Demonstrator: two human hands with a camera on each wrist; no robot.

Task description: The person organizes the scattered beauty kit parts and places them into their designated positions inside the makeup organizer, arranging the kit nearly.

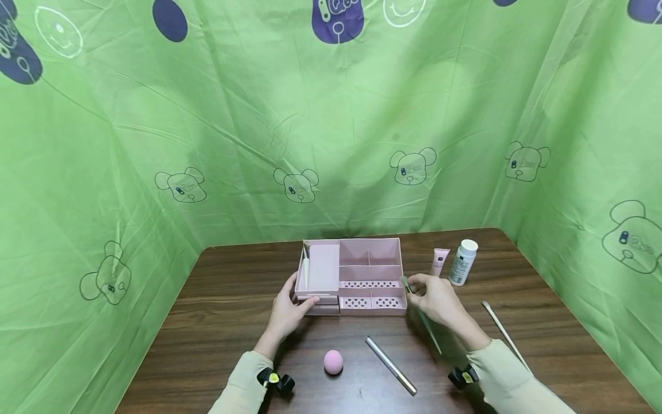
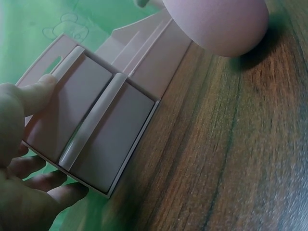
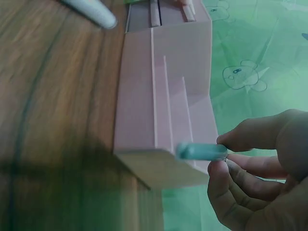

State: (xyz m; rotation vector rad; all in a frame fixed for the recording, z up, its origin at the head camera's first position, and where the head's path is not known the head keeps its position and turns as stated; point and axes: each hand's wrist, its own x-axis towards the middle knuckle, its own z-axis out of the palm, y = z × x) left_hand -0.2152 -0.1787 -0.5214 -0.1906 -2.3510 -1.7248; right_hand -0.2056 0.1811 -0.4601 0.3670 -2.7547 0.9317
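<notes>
A pink desktop organizer (image 1: 369, 276) stands at the back of the table, with divided compartments on its right and two drawers at its left front. My left hand (image 1: 285, 313) grips its left front corner, thumb on the upper drawer (image 2: 72, 91) and fingers along the side. Between thumb and fingertips, my right hand (image 1: 437, 296) pinches a green makeup brush (image 1: 428, 330). The brush slants beside the organizer's right wall, its tip up at the edge of the perforated holder (image 1: 372, 302). A slim white tube (image 1: 306, 270) stands in the organizer's left slot.
Behind my right hand stand a small pink tube (image 1: 439, 261) and a white bottle (image 1: 463, 263). A pink ball (image 1: 333, 362) and a silver pen-like stick (image 1: 390, 365) lie in front. On the right lies a thin white stick (image 1: 504, 333). Green curtains (image 1: 331, 144) enclose the table.
</notes>
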